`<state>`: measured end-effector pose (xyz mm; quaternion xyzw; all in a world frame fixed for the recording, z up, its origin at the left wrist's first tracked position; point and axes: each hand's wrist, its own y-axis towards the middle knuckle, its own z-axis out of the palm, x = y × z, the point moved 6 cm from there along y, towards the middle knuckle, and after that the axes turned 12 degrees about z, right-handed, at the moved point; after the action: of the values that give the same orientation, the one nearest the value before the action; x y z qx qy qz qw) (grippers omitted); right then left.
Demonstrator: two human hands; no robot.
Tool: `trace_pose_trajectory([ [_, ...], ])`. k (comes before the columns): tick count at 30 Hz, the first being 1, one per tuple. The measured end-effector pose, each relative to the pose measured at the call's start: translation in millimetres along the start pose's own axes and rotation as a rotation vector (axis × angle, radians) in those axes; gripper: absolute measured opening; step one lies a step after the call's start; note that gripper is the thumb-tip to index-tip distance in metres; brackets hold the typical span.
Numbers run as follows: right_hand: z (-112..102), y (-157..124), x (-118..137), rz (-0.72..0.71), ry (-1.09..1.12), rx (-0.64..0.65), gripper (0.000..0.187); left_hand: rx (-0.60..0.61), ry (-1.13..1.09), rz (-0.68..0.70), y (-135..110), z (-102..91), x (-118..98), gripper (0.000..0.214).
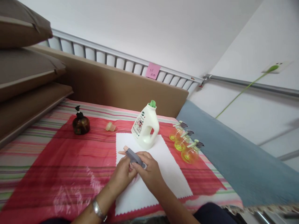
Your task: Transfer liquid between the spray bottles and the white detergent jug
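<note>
My left hand point(123, 172) and my right hand point(149, 169) meet over a white cloth point(168, 174) spread on a red sheet point(77, 161). Both close around a small grey stick-like object point(135, 157) with a white tip. My left forefinger points out past it. A white detergent jug point(145, 127) with a green cap stands upright just beyond my hands, on the cloth's far edge. A bracelet sits on my left wrist.
A dark brown pump bottle point(80, 123) stands at the far left, a small pale cap point(110, 126) near it. Three yellow-green spray bottles point(185, 143) line the right edge. A brown headboard point(112, 84), stacked cushions point(25, 56) and a blue-grey mattress side point(233, 155) surround the surface.
</note>
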<state>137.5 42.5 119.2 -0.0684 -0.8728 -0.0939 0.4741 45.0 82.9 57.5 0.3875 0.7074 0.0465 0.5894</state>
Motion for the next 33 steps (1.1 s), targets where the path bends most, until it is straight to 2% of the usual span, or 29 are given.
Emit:
trace_pose_trajectory([
  [3,-3.1,1.3,-5.8,0.037,0.028,-0.004,0.017,-0.006,-0.008,0.028,-0.5,-0.8,-0.9,0.019],
  [8,-4.9,2.7,-8.7,0.076,0.009,-0.001,0.015,-0.076,-0.150,-0.058,-3.9,1.8,4.5,0.050],
  [11,-5.4,2.1,-6.3,0.065,-0.009,-0.008,0.014,-0.127,-0.147,-0.088,-4.8,4.8,4.5,0.048],
  [15,-6.3,1.3,-5.5,0.051,-0.035,-0.018,0.014,-0.189,-0.147,-0.084,-3.8,4.6,4.2,0.030],
  [19,-7.8,3.2,-8.5,0.048,-0.063,-0.038,0.015,-0.106,-0.172,0.024,-0.4,1.7,-0.9,0.029],
  [22,-8.6,4.3,-9.8,0.050,-0.071,-0.056,0.015,-0.026,-0.155,0.048,-0.3,1.5,-1.8,0.029],
  [24,-8.0,4.1,-9.5,0.046,-0.076,-0.060,0.016,-0.046,-0.116,0.021,-1.3,1.3,0.1,0.032],
  [26,-7.1,3.2,-8.7,0.033,-0.087,-0.065,0.016,-0.122,-0.082,-0.030,-2.7,0.3,3.2,0.038],
  [28,-6.4,2.3,-8.8,0.024,-0.094,-0.070,0.016,-0.173,-0.071,-0.065,-3.1,-0.3,4.7,0.031],
  [30,-6.0,1.8,-9.8,0.019,-0.090,-0.067,0.018,-0.168,-0.077,-0.054,-1.6,-1.3,3.0,0.023],
  [33,-6.3,2.0,-11.9,0.025,-0.082,-0.069,0.017,-0.089,-0.122,-0.002,1.4,-3.1,-1.6,0.025],
])
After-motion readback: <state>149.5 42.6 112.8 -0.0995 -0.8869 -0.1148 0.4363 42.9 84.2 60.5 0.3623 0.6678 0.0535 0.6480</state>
